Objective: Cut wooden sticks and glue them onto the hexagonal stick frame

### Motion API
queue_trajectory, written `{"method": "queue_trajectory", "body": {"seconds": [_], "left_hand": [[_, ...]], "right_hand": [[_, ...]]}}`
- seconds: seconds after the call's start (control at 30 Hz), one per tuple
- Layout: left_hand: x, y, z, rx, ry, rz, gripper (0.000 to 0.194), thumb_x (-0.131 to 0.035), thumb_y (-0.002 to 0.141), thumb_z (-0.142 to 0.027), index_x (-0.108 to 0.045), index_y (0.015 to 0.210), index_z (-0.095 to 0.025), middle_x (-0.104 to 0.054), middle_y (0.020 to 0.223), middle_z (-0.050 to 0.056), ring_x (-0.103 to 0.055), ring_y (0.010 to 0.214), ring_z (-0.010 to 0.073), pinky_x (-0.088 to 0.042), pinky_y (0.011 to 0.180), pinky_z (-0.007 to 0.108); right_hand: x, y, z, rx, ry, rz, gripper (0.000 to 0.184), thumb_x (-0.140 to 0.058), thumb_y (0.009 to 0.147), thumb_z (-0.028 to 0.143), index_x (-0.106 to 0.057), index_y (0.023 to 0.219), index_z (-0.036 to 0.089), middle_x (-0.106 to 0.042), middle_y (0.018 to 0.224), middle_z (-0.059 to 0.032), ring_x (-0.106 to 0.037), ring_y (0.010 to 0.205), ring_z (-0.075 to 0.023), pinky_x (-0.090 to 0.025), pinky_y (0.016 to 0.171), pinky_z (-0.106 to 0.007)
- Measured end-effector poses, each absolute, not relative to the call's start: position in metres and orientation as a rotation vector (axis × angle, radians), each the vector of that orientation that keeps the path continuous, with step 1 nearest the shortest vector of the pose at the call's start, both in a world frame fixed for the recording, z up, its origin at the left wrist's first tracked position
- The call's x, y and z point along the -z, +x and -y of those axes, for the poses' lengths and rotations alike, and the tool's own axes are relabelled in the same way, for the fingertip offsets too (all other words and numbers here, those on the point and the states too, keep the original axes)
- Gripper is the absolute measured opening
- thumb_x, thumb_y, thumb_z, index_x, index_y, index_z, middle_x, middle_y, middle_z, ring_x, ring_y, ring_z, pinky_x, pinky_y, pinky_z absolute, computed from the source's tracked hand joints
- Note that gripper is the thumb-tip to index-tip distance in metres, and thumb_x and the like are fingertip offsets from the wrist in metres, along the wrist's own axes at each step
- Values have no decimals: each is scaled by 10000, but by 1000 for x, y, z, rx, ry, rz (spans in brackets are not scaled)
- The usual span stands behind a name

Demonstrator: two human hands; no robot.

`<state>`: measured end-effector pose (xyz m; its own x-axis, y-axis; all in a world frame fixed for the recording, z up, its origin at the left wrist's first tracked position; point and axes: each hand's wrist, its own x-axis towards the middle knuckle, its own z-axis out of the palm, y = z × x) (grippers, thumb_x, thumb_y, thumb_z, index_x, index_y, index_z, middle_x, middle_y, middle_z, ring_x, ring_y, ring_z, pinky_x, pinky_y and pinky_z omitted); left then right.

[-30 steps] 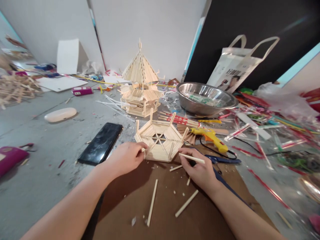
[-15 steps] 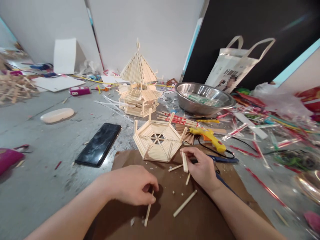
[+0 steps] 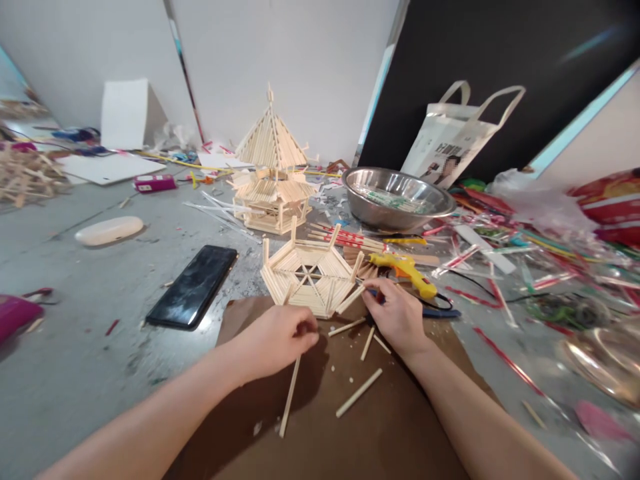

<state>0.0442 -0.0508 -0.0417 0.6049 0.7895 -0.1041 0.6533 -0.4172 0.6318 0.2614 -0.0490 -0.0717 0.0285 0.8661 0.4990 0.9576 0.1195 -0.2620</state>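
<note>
An octagonal frame of wooden sticks [image 3: 325, 293] with short upright posts stands at the back of the brown board [image 3: 400, 427]. My right hand [image 3: 397, 317] pinches a short wooden stick [image 3: 351, 299] slanted against the frame's right front edge. My left hand [image 3: 280, 340] hovers at the frame's left front, fingers curled in; whatever they may hold is hidden. Below it a longer wooden stick [image 3: 291, 399] lies on the board, its upper end covered by the hand. Loose short sticks lie between my hands, one of them a thicker stick [image 3: 359, 393].
Behind the frame stands a stick pagoda [image 3: 273, 140]. A yellow glue gun [image 3: 407, 270] and a steel bowl [image 3: 365, 193] are at the right, with straw scraps [image 3: 500, 267] beyond. A black phone [image 3: 193, 287] and a white case [image 3: 109, 231] lie left.
My right hand has brought its stick from above the board to the frame's right front edge. My left hand has moved up toward the frame, away from the longer stick. The view has shifted slightly.
</note>
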Motion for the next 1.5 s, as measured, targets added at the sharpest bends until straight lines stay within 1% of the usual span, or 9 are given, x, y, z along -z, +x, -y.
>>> {"method": "queue_trajectory", "body": {"seconds": [0.2, 0.33, 0.47, 0.63, 0.77, 0.93, 1.13, 1.3, 1.5], "left_hand": [[49, 66, 50, -548, 2087, -1349, 367, -491, 657, -236, -498, 1014, -147, -592, 932, 69, -533, 879, 199, -397, 740, 275], [54, 78, 44, -553, 1968, -1356, 380, -482, 671, -263, -473, 1033, -150, -622, 745, 52, -584, 678, 170, -426, 622, 256], [65, 89, 35, -507, 1805, -1354, 319, -470, 680, -306, -491, 959, -153, -555, 485, -12, -543, 436, 132, -402, 454, 217], [74, 94, 32, -605, 1867, -1368, 167, -436, 698, -296, -535, 770, -182, -507, 426, -42, -519, 411, 106, -381, 466, 199], [69, 89, 34, -651, 1959, -1410, 113, -438, 675, -230, -537, 676, -175, -547, 516, -29, -519, 453, 96, -373, 495, 197], [67, 80, 33, -616, 2010, -1420, 172, -429, 659, -196, -574, 748, -171, -565, 562, -16, -517, 489, 104, -371, 507, 205], [72, 76, 32, -610, 2010, -1375, 216, -446, 635, -175, -577, 806, -178, -601, 684, -1, -533, 555, 107, -384, 545, 210], [71, 78, 33, -616, 1977, -1345, 255, -488, 657, -322, -575, 848, -178, -603, 713, 3, -534, 588, 115, -380, 567, 223], [67, 79, 36, -658, 1983, -1471, 261, -446, 695, -399, -584, 709, -178, -566, 586, -11, -505, 547, 116, -331, 526, 218]], "right_hand": [[70, 264, 42, 327, -1888, 2009, 164, -418, 748, 295, -563, 808, 248, -622, 724, 25, -553, 668, -120, -321, 545, -216], [70, 266, 37, 376, -1946, 2060, 162, -394, 762, 303, -542, 805, 252, -620, 758, 29, -551, 685, -127, -291, 522, -225], [71, 263, 36, 370, -1984, 2067, 165, -388, 763, 314, -533, 816, 257, -616, 757, 26, -546, 657, -130, -273, 503, -229], [72, 261, 37, 349, -1974, 2080, 183, -369, 772, 320, -528, 843, 262, -616, 768, 14, -547, 669, -140, -283, 512, -234], [74, 262, 38, 237, -1891, 2113, 198, -350, 785, 314, -521, 871, 264, -617, 780, 19, -551, 681, -131, -306, 531, -227], [73, 261, 43, 39, -1793, 2151, 190, -375, 775, 275, -510, 903, 239, -619, 794, 15, -552, 679, -111, -332, 573, -210], [74, 259, 45, 170, -1807, 2187, 209, -342, 796, 288, -532, 868, 237, -615, 738, 6, -552, 689, -121, -307, 556, -212], [78, 259, 43, 346, -1883, 2172, 266, -303, 816, 322, -558, 866, 265, -611, 681, 1, -542, 631, -117, -266, 521, -217], [76, 253, 42, 417, -1844, 2196, 262, -321, 809, 304, -576, 819, 248, -602, 623, -9, -532, 588, -112, -251, 507, -219]]}}
